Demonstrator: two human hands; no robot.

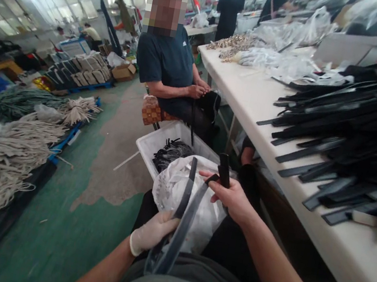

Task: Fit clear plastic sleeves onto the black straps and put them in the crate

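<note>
Gloved in white, my left hand (157, 231) is closed round a black strap (185, 194) over my lap, with one end of the strap pointing up and away. A second strap length, sheathed in clear plastic (185, 225), runs from my lap up to my right hand (231, 196). That bare hand pinches its black end between thumb and fingers. Short black pieces (224, 170) also stick up from the right hand's grip; whether they belong to the same strap I cannot tell. Beneath both hands a white plastic bag (174, 177) sits between my knees.
A white bin (147, 146) with black straps stands ahead. Beyond it a seated co-worker (168, 59) handles a strap. At right, a white table (241, 89) carries a heap of black straps (350, 135), metal pieces (232, 44) and plastic bags. Beige cord bundles (7, 153) lie at left.
</note>
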